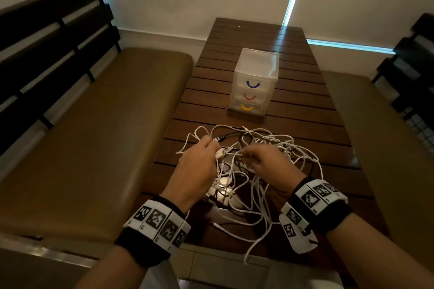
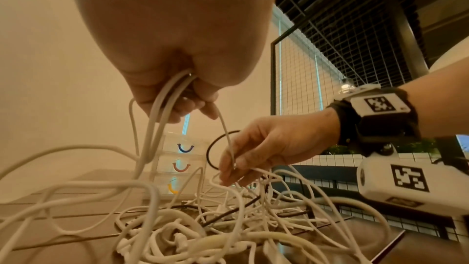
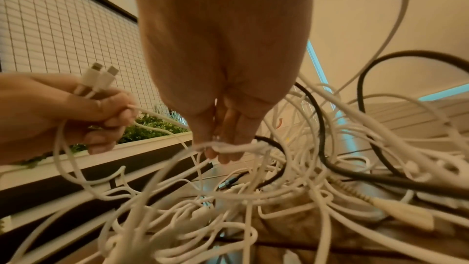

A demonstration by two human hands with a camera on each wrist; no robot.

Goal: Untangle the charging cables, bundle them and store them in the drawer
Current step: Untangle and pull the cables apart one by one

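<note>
The slatted wooden counter carries everything, with padded seats to either side. Toward its far half stands the small translucent drawer unit, three drawers stacked with blue, red and yellow handles, all pushed in as far as the head view shows. Nearer the person lies the tangle of charging cables, mostly white with at least one black cable running through; it sprawls over the near end of the counter, and one white end hangs over the near edge. Above the heap, the left hand has its grip clenched round several white strands, and the right wrist view shows two white plugs sticking up side by side from that fist. The right hand, just beside it, pinches a single white strand between fingertips and thumb, so its grip is closed on that cable. By my reading the untangling step is in hand and early: nothing is bundled, no drawer is open. The next move seems to call for following the pinched strand from the held plugs into the heap and easing it out of its loops, rather than pulling hard, which would likely tighten the knots.
</note>
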